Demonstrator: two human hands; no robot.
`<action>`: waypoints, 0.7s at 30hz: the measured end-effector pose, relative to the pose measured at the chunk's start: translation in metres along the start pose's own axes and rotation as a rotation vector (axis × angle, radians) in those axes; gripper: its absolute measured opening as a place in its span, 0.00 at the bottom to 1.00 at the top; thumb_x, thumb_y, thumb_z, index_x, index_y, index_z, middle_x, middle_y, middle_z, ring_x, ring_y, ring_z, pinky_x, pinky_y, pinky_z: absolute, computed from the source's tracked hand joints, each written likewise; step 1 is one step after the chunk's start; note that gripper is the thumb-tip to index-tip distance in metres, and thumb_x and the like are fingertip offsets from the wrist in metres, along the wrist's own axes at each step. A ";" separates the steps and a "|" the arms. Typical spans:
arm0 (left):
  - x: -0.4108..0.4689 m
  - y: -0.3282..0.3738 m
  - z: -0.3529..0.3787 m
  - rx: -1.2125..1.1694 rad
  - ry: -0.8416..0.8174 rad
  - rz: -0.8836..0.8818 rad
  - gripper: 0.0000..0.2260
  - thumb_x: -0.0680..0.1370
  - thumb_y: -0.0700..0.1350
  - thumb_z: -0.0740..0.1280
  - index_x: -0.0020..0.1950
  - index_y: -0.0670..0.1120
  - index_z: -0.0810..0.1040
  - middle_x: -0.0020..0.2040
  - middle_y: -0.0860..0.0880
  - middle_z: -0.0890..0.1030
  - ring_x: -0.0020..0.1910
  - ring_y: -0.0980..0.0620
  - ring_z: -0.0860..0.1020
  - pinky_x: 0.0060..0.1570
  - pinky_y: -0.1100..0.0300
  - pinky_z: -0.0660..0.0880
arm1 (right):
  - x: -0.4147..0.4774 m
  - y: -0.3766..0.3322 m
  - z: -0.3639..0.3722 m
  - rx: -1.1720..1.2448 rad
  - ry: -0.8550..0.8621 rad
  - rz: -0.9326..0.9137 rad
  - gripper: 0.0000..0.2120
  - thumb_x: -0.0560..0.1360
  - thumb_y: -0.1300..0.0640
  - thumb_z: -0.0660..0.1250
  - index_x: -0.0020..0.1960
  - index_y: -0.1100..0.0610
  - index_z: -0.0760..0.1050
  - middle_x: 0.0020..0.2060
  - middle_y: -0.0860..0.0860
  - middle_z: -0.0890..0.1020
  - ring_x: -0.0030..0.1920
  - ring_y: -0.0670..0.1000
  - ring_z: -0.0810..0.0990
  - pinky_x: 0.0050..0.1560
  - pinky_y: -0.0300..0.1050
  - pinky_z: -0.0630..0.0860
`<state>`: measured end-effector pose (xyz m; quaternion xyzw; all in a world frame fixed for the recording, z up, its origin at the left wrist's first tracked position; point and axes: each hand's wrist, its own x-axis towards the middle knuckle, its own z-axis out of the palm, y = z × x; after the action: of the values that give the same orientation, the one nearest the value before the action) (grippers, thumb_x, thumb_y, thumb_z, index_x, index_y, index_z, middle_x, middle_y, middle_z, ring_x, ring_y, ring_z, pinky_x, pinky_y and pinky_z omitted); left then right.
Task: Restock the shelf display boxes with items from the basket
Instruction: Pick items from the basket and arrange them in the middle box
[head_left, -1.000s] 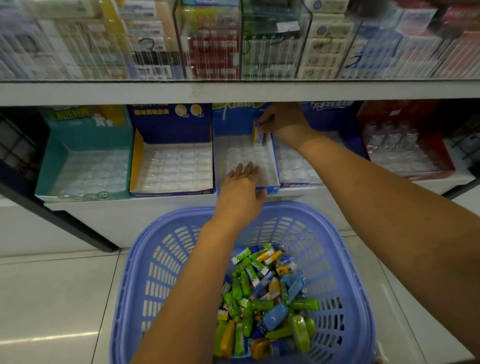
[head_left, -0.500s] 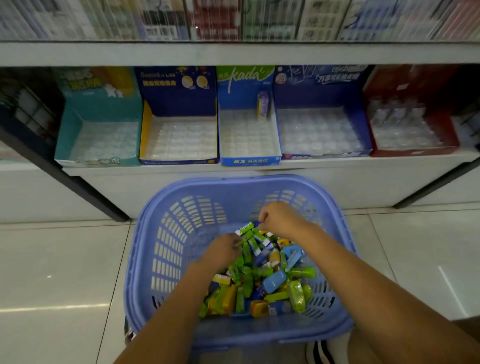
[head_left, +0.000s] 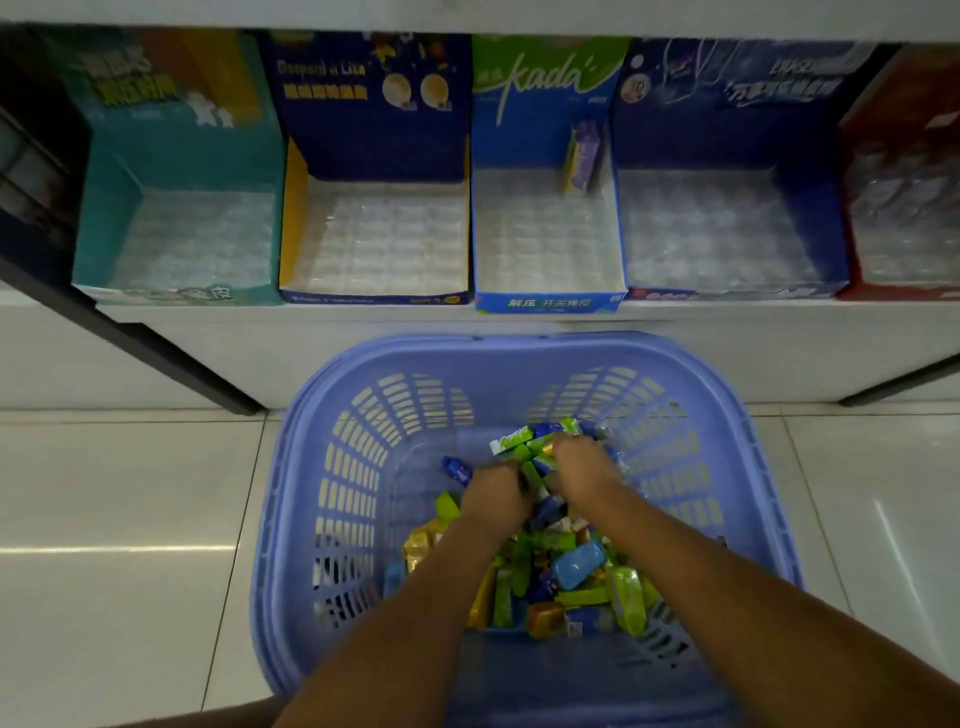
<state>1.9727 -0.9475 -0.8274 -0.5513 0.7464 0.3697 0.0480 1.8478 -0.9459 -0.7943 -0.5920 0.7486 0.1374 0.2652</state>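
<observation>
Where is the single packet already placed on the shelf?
In the head view, the packet sits in the back right corner of the kada box, the middle box, beyond the basket.

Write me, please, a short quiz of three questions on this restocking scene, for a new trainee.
1. True or false: the left hand and the right hand are both inside the plastic basket, and the right one has its grip on green packets.
2. Which display box already holds a packet? A) the teal box B) the kada box C) the red box
3. In which corner of that box does the purple packet stand?

Key: 1 true; 2 B; 3 the back right corner.
</observation>
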 end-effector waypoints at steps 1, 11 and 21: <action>0.004 0.003 0.003 0.015 0.013 -0.049 0.14 0.77 0.49 0.62 0.55 0.40 0.78 0.53 0.38 0.81 0.54 0.39 0.78 0.51 0.51 0.73 | -0.001 0.002 -0.007 0.046 -0.020 0.025 0.15 0.76 0.55 0.66 0.59 0.61 0.76 0.55 0.59 0.81 0.57 0.57 0.79 0.55 0.47 0.75; 0.035 0.025 0.006 0.252 -0.105 -0.269 0.17 0.78 0.52 0.61 0.61 0.42 0.75 0.62 0.42 0.77 0.62 0.43 0.75 0.56 0.52 0.73 | -0.035 0.036 -0.065 1.460 -0.046 0.330 0.13 0.79 0.57 0.62 0.37 0.59 0.71 0.26 0.54 0.74 0.23 0.48 0.70 0.23 0.39 0.65; 0.007 0.019 -0.004 0.154 -0.092 -0.210 0.14 0.78 0.47 0.62 0.55 0.38 0.77 0.55 0.39 0.79 0.57 0.42 0.77 0.51 0.52 0.75 | -0.081 0.052 -0.081 2.089 -0.267 0.099 0.13 0.67 0.60 0.68 0.50 0.64 0.77 0.41 0.57 0.81 0.41 0.51 0.80 0.38 0.38 0.80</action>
<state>1.9552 -0.9533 -0.8186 -0.6033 0.7078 0.3295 0.1627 1.7922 -0.9085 -0.6879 -0.0184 0.4832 -0.5011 0.7177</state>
